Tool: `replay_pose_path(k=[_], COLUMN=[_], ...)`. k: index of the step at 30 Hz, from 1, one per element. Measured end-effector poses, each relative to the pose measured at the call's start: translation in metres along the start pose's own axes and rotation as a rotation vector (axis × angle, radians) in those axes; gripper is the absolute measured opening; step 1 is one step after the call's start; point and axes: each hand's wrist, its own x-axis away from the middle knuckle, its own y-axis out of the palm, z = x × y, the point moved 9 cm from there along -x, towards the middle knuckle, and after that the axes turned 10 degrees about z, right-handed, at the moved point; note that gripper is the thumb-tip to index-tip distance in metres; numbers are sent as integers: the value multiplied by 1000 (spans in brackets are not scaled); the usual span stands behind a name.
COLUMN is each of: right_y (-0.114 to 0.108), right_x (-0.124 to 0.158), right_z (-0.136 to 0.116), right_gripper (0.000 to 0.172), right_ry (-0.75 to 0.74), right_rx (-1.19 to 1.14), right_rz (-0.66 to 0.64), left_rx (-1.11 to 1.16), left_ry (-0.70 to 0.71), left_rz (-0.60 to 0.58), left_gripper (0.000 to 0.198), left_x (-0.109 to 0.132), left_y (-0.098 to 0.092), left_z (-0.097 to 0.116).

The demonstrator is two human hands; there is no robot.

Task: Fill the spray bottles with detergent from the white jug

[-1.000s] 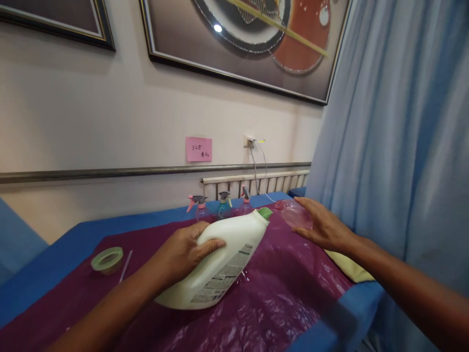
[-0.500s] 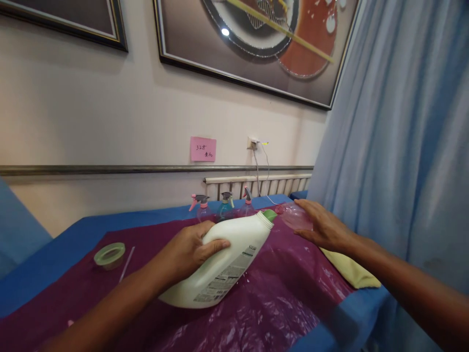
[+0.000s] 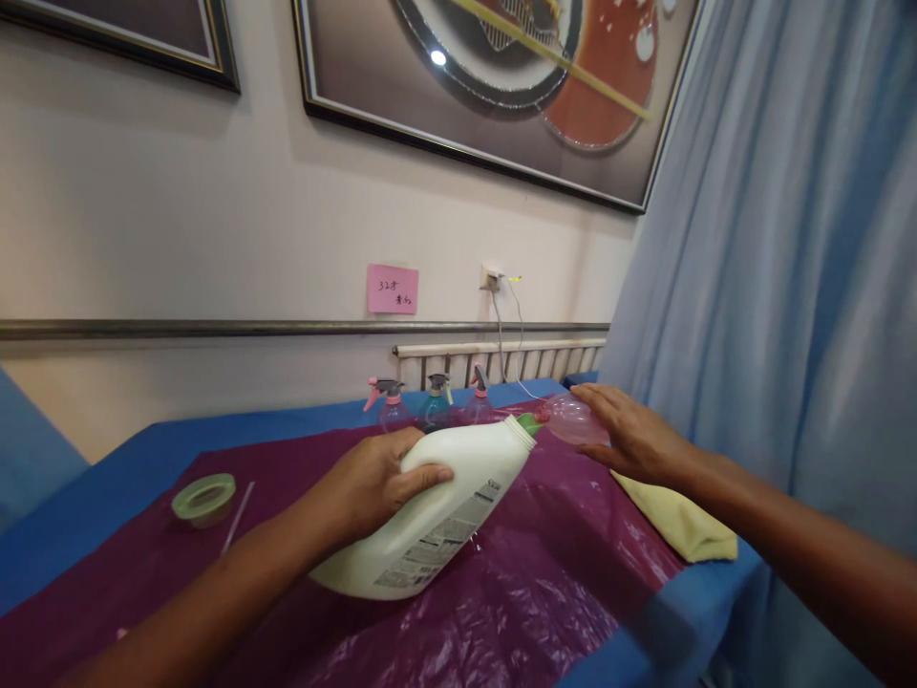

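Observation:
My left hand [image 3: 383, 481] is closed round the handle of a large white detergent jug [image 3: 455, 506]. The jug leans to the right, and a green spout [image 3: 528, 424] shows at its open neck. My right hand [image 3: 630, 430] holds a clear plastic bottle [image 3: 573, 420] on its side, thumb below and fingers above. The bottle's pinkish neck [image 3: 543, 413] points left at the green spout, very close to it; whether they touch I cannot tell. No liquid can be made out passing between them.
Several trigger spray bottles [image 3: 436, 406] stand at the back of the purple plastic sheet [image 3: 544, 583]. At left lie a green-rimmed round container [image 3: 204, 499] and a thin white stick [image 3: 238, 516]. A folded yellow cloth [image 3: 680, 521] is under my right forearm, beside the blue curtain [image 3: 774, 239].
The clear bottle has shifted slightly left, bringing its neck up to the green spout. The jug is nearly unmoved in my left hand. The whole view has shifted a little.

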Motion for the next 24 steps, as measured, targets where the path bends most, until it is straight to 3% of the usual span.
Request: replay_pose_path(k=[24], right_y=[-2], right_x=[0], right_z=[1], right_gripper=[80], right_ry=[-103], right_rx=[93], right_rz=[-66], left_rx=[-41], left_ry=[44], left_rz=[-11], left_gripper=[52], left_x=[-8], left_y=[7], left_z=[6])
